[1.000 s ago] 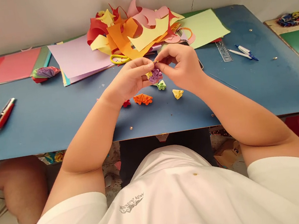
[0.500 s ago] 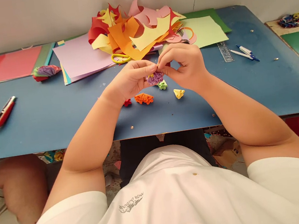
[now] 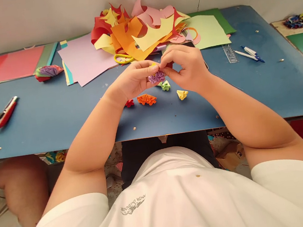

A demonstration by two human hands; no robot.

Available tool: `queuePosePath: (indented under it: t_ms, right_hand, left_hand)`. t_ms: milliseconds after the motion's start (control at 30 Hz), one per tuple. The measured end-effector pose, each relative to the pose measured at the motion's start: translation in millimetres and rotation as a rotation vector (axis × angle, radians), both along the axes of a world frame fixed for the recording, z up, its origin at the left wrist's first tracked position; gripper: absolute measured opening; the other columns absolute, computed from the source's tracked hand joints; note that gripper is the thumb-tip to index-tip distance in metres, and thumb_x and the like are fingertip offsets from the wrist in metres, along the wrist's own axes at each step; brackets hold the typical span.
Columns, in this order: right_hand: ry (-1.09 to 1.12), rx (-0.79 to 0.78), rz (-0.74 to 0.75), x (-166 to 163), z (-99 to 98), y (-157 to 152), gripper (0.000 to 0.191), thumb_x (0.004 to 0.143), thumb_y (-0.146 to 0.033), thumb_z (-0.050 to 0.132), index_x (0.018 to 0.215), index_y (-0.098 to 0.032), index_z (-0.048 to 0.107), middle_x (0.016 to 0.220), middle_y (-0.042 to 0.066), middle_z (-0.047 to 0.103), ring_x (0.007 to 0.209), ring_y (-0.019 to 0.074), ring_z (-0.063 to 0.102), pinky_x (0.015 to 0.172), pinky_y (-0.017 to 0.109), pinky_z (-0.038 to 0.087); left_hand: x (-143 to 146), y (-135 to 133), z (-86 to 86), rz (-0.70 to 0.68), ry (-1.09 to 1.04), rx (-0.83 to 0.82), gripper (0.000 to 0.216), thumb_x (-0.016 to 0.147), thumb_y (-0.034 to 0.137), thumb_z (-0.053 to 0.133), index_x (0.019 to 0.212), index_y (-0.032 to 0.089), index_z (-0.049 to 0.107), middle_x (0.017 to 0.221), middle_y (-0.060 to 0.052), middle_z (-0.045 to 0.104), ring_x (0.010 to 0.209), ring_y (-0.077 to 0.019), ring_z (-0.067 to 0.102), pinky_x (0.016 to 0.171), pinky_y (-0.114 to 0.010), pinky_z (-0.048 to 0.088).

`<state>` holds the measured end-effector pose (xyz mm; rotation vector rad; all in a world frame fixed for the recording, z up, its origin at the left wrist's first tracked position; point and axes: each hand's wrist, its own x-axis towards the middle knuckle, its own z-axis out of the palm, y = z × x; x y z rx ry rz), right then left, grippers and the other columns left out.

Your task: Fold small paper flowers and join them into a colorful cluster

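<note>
Left to right on the blue tabletop (image 3: 46,120): small red frilled-paper piece (image 3: 130,103); left hand (image 3: 136,79), raised, holding a purple curled-paper cluster (image 3: 157,77); near it, orange frilled-paper piece (image 3: 146,99), light-green frilled-paper piece (image 3: 166,85), pale-yellow paper cone (image 3: 182,94); right hand (image 3: 185,64), fingertips pinched narrow at the cluster's edge, contents untellable. Step, apparently: fine fingertip work. Next move likely calls for steady left support.

At centre, the left hand (image 3: 134,79) partly covers the purple paper (image 3: 157,77); what the right hand (image 3: 186,66) pinches is too small to tell. The left forearm (image 3: 97,124) partly hides the red paper (image 3: 130,103). Lower left, the edge crops another person's leg (image 3: 22,190).
</note>
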<state>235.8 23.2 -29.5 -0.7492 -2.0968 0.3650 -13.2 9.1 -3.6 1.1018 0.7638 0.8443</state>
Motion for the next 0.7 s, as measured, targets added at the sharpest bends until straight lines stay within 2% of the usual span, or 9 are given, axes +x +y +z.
queuePosePath:
  t_ms: [100,233,400,500,567,700]
  right_hand:
    - [0.017,0.043,0.036,0.3,-1.6,2.4,0.023,0.126,-0.048,0.072,0.116,-0.037,0.09,0.125,0.008,0.095,0.113,0.0309,0.089,0.107,0.052,0.08]
    - [0.009,0.056,0.071,2.2,-0.7,3.6,0.019,0.122,-0.041,0.075,0.118,-0.033,0.092,0.126,0.009,0.095,0.111,0.0299,0.089,0.103,0.051,0.079]
    - [-0.041,0.026,0.038,2.8,5.8,-2.5,0.006,0.109,-0.028,0.085,0.11,-0.033,0.087,0.114,0.005,0.093,0.1,0.0273,0.085,0.098,0.048,0.077]
    - [-0.06,-0.019,0.012,0.6,8.3,-7.2,0.015,0.099,-0.02,0.09,0.105,-0.033,0.083,0.109,0.003,0.091,0.098,0.0269,0.085,0.096,0.046,0.076]
    - [-0.038,-0.013,0.018,-1.1,9.1,-9.5,0.019,0.095,-0.015,0.086,0.102,-0.031,0.082,0.103,0.002,0.09,0.093,0.0258,0.084,0.091,0.045,0.074]
    - [-0.014,-0.011,0.006,-2.9,11.2,-12.6,0.018,0.095,-0.013,0.085,0.097,-0.031,0.08,0.099,0.003,0.089,0.092,0.027,0.086,0.09,0.046,0.074]
  left_hand:
    - [-0.1,0.3,0.6,0.013,-0.001,-0.003,0.02,0.1,0.03,0.111,0.097,0.021,0.093,0.096,0.0,0.085,0.088,-0.0108,0.084,0.097,-0.028,0.074]
    - [-1.2,0.0,2.5,0.056,0.064,0.043,0.019,0.104,0.029,0.108,0.097,0.019,0.093,0.1,-0.003,0.088,0.09,-0.0125,0.085,0.101,-0.032,0.074]
    - [-1.6,-4.5,7.7,0.032,0.104,0.079,0.021,0.098,0.026,0.111,0.094,0.017,0.092,0.095,-0.004,0.088,0.088,-0.0126,0.083,0.1,-0.033,0.074]
    - [0.1,-8.0,11.1,0.028,0.165,0.103,0.026,0.092,0.025,0.115,0.09,0.018,0.09,0.088,-0.002,0.085,0.086,-0.0132,0.083,0.097,-0.033,0.074]
    - [1.8,-9.3,11.9,0.026,0.199,0.103,0.026,0.09,0.023,0.116,0.091,0.018,0.09,0.086,-0.001,0.084,0.085,-0.013,0.083,0.094,-0.031,0.073]
    - [4.0,-9.3,9.8,0.037,0.161,0.084,0.021,0.095,0.019,0.111,0.094,0.017,0.091,0.088,-0.001,0.085,0.085,-0.0117,0.083,0.093,-0.03,0.073]
